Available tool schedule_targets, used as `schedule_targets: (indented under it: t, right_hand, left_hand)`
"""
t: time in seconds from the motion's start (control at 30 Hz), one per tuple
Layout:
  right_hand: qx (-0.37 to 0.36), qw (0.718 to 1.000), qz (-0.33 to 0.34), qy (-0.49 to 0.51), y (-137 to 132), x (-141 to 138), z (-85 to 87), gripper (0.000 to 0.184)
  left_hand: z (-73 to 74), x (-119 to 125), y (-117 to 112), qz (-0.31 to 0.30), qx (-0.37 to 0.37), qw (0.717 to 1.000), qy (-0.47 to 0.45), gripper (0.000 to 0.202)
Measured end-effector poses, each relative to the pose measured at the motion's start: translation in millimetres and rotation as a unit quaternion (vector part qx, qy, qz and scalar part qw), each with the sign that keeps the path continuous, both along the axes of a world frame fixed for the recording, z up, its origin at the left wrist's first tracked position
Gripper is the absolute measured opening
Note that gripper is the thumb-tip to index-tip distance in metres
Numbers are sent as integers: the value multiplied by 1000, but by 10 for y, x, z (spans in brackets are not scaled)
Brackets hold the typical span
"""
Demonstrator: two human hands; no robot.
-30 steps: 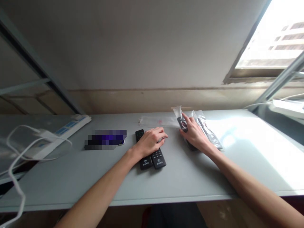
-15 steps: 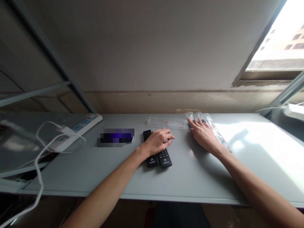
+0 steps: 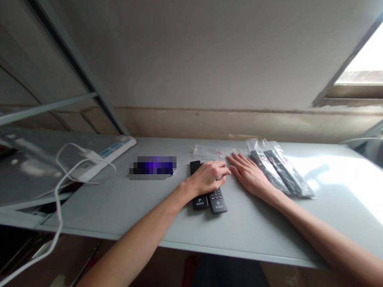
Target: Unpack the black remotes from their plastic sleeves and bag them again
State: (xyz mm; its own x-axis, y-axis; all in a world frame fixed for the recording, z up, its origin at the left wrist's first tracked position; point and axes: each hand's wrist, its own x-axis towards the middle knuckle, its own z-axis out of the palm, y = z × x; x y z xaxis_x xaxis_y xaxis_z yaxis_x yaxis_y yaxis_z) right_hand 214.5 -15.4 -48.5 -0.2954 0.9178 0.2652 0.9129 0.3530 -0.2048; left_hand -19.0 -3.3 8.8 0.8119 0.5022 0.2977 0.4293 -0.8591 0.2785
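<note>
Two bare black remotes (image 3: 213,198) lie side by side in the middle of the grey table (image 3: 143,211). My left hand (image 3: 208,176) rests on top of them with its fingers curled over the upper ends. My right hand (image 3: 249,175) lies flat and open on the table just right of them, holding nothing. Two bagged black remotes (image 3: 277,168) in clear plastic sleeves lie to the right of that hand, apart from it. An empty clear bag (image 3: 209,151) lies beyond both hands near the wall.
A blurred dark-purple object (image 3: 153,166) sits left of the remotes. A white power strip (image 3: 104,153) with white cables (image 3: 61,179) lies at the far left. A metal rack frame (image 3: 74,59) rises at the left, and the wall runs behind the table.
My right hand has let go of the bagged remote, now lying beside the other one, and slid left to lie flat on the table. My left hand stayed on the bare remotes.
</note>
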Motion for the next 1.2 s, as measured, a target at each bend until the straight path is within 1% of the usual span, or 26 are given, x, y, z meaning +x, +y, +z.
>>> schedule_targets:
  t: [0.13,0.3,0.43,0.57,0.7,0.8,0.87,0.93,1.07,1.13,1.2]
  right_hand:
    - [7,1000,3,7,-57,87,-17,57]
    - [24,1000,-5,17,-124,64,21,56]
    - [15,1000,-8,3,-131,53,9,55]
    - [24,1000,-5,16,-141,48,9,57]
    - [51,998,-2,43,-175,9,83,61]
    - [77,992,4,99,-207,-35,185,63]
    - [89,982,3,165,-237,-62,263,64]
    - [89,966,-3,242,-275,-82,341,64]
    - [62,926,-22,372,-364,-107,464,61]
    - [46,903,-13,427,-399,-123,493,57]
    - [21,883,6,469,-429,-151,501,52]
  left_hand:
    - [-6,1,6,0,-1,1000,-2,20]
    - [-26,5,16,0,2,1000,2,22]
    - [-25,6,14,2,-1,1000,-2,22]
    - [-35,7,19,2,-1,1000,-4,23]
    - [-53,6,26,6,0,1000,6,22]
    - [-53,8,22,0,0,1000,5,23]
    - [-44,13,15,3,8,1000,-5,25]
    - [-28,15,8,21,23,999,-16,26]
    - [-5,-11,25,86,26,995,-35,37]
    - [-5,-38,56,122,22,990,-63,43]
    - [-10,-66,91,146,18,985,-94,54]
